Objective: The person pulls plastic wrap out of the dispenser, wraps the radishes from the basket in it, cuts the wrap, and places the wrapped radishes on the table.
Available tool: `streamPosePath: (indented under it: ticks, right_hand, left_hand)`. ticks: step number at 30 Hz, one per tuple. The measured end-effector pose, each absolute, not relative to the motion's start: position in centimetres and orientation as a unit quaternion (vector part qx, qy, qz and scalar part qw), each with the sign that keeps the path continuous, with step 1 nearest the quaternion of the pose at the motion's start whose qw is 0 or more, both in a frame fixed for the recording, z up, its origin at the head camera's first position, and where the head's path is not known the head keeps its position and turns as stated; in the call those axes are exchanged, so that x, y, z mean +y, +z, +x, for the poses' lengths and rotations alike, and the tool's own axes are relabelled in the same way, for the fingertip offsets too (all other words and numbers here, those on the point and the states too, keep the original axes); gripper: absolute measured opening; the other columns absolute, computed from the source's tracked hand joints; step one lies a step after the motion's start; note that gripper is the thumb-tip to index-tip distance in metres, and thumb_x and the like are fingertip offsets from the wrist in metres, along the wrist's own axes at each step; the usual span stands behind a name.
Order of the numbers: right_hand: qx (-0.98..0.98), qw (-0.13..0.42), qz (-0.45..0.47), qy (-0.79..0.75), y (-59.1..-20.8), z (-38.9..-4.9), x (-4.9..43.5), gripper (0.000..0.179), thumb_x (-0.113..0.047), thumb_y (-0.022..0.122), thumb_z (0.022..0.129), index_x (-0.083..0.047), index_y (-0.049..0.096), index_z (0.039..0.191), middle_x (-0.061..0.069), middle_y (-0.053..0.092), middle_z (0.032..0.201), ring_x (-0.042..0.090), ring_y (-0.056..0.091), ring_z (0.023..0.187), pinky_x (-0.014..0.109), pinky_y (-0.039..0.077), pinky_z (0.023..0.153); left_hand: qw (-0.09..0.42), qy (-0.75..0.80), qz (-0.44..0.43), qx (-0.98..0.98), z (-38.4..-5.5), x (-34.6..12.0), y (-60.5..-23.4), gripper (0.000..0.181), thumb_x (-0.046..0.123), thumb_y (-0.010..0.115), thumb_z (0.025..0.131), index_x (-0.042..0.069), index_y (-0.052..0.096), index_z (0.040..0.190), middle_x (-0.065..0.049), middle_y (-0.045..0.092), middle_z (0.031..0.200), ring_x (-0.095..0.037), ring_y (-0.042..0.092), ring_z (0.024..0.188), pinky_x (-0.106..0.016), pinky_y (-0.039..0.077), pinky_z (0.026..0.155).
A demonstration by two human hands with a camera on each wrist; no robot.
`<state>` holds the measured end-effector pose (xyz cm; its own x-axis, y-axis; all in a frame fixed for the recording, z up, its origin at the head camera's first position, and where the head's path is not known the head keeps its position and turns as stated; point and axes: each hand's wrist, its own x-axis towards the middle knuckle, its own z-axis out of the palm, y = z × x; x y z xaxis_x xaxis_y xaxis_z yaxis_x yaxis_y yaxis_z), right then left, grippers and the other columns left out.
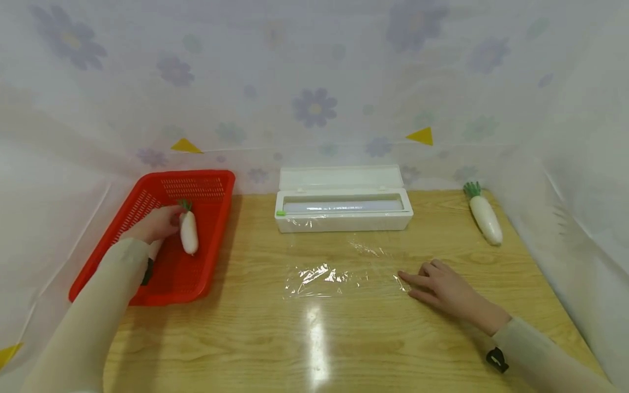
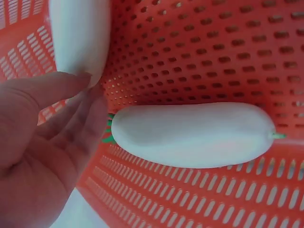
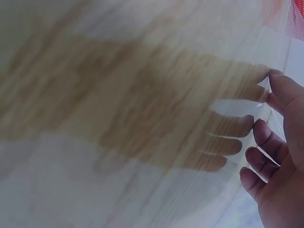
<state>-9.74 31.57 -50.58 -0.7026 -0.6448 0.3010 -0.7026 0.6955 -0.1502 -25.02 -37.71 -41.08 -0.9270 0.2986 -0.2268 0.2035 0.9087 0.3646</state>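
Observation:
My left hand [image 1: 158, 222] reaches into a red plastic basket [image 1: 230, 202]. Between thumb and fingers it pinches the leafless end of a white radish [image 2: 78, 38], which my hand mostly covers in the head view. Another white radish [image 1: 189, 233] with a green top lies in the basket beside the fingertips. My right hand [image 1: 444, 289] rests at the right front corner of a sheet of clear cling film [image 1: 329, 275], its extended fingertips touching the film edge. The film runs forward from a white dispenser box [image 1: 344, 222] with its lid raised.
A third white radish [image 1: 486, 219], glossy with a green top, lies at the table's right back. Flowered white sheeting [image 1: 314, 71] hangs behind and along both sides of the wooden table [image 1: 373, 349]. Yellow triangles [image 1: 421, 136] mark the sheeting.

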Motion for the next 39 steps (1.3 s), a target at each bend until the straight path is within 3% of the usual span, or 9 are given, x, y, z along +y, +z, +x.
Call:
streamPosePath:
  ticks: [9, 12, 17, 22, 26, 29, 32, 36, 39]
  right_hand:
    - [-0.913, 0.115, 0.370, 0.128, -50.7, -9.6, 31.5, 0.050, -0.023, 0.083, 0.088, -0.014, 0.071, 0.136, -0.014, 0.051, 0.088, 0.002, 0.033, 0.079, 0.024, 0.034, 0.068]
    - [-0.913, 0.110, 0.370, 0.130, -50.7, -9.6, 31.5, 0.050, -0.023, 0.082, 0.089, -0.015, 0.070, 0.137, -0.014, 0.050, 0.088, 0.003, 0.033, 0.079, 0.024, 0.034, 0.068]
    - [-0.911, 0.114, 0.374, 0.133, -50.8, -9.6, 31.4, 0.049, -0.023, 0.082, 0.089, -0.014, 0.071, 0.136, -0.014, 0.050, 0.088, 0.003, 0.033, 0.079, 0.024, 0.034, 0.068]
    - [-0.908, 0.119, 0.379, 0.132, -50.8, -9.6, 31.3, 0.048, -0.023, 0.082, 0.089, -0.015, 0.071, 0.136, -0.014, 0.050, 0.088, 0.003, 0.033, 0.079, 0.024, 0.033, 0.068]
    - [-0.905, 0.122, 0.386, 0.133, -50.6, -9.7, 31.2, 0.048, -0.023, 0.082, 0.089, -0.014, 0.071, 0.135, -0.014, 0.050, 0.088, 0.002, 0.033, 0.079, 0.025, 0.033, 0.068]
    - [-0.903, 0.124, 0.389, 0.134, -50.5, -9.9, 31.2, 0.048, -0.022, 0.082, 0.089, -0.014, 0.072, 0.135, -0.014, 0.050, 0.088, 0.002, 0.032, 0.079, 0.025, 0.033, 0.068]
    - [-0.903, 0.125, 0.389, 0.133, -50.5, -10.0, 31.2, 0.049, -0.022, 0.083, 0.088, -0.014, 0.072, 0.135, -0.013, 0.050, 0.087, 0.002, 0.032, 0.079, 0.025, 0.033, 0.068]
    - [-0.903, 0.123, 0.390, 0.135, -50.6, -10.0, 31.1, 0.049, -0.022, 0.082, 0.088, -0.014, 0.072, 0.135, -0.014, 0.049, 0.087, 0.002, 0.032, 0.079, 0.025, 0.033, 0.068]
    - [-0.903, 0.119, 0.390, 0.134, -50.6, -10.1, 31.1, 0.048, -0.021, 0.082, 0.089, -0.014, 0.071, 0.135, -0.014, 0.049, 0.087, 0.002, 0.032, 0.079, 0.025, 0.033, 0.068]
  left_hand:
    - [0.113, 0.091, 0.185, 0.972, -25.0, -35.7, -41.3, 0.042, 0.008, 0.077, 0.091, -0.003, 0.064, 0.129, -0.036, 0.052, 0.129, -0.053, 0.053, 0.114, -0.068, 0.046, 0.094]
    - [0.116, 0.065, 0.206, 0.969, -24.9, -35.1, -41.3, 0.039, 0.005, 0.076, 0.090, -0.004, 0.067, 0.126, -0.036, 0.055, 0.132, -0.056, 0.053, 0.120, -0.067, 0.046, 0.096]
    - [0.122, 0.037, 0.204, 0.971, -24.7, -34.5, -41.2, 0.053, 0.002, 0.074, 0.091, -0.006, 0.054, 0.139, -0.036, 0.055, 0.139, -0.060, 0.047, 0.129, -0.068, 0.045, 0.099]
    - [0.122, 0.028, 0.208, 0.970, -24.6, -34.3, -41.7, 0.043, -0.002, 0.061, 0.096, -0.003, 0.054, 0.138, -0.037, 0.054, 0.140, -0.062, 0.046, 0.129, -0.069, 0.048, 0.095]
    - [0.104, 0.001, 0.218, 0.970, -24.4, -34.4, -41.7, 0.034, 0.001, 0.058, 0.100, 0.000, 0.062, 0.134, -0.031, 0.063, 0.130, -0.053, 0.057, 0.120, -0.065, 0.051, 0.091]
    - [0.081, -0.030, 0.235, 0.968, -24.4, -34.6, -41.6, 0.025, 0.004, 0.066, 0.097, 0.005, 0.071, 0.121, -0.018, 0.071, 0.112, -0.039, 0.064, 0.100, -0.058, 0.055, 0.085]
    - [0.062, -0.059, 0.252, 0.964, -24.2, -34.7, -41.0, 0.021, 0.000, 0.073, 0.090, 0.009, 0.075, 0.110, -0.006, 0.071, 0.095, -0.027, 0.063, 0.083, -0.051, 0.057, 0.079]
    - [0.078, -0.024, 0.222, 0.972, -23.6, -34.7, -40.0, 0.025, 0.011, 0.077, 0.091, 0.012, 0.072, 0.115, -0.003, 0.071, 0.097, -0.025, 0.060, 0.085, -0.051, 0.055, 0.084]
    - [0.120, 0.060, 0.155, 0.979, -23.1, -34.7, -39.1, 0.035, 0.026, 0.074, 0.094, 0.013, 0.067, 0.126, -0.008, 0.070, 0.112, -0.030, 0.060, 0.099, -0.056, 0.051, 0.092]
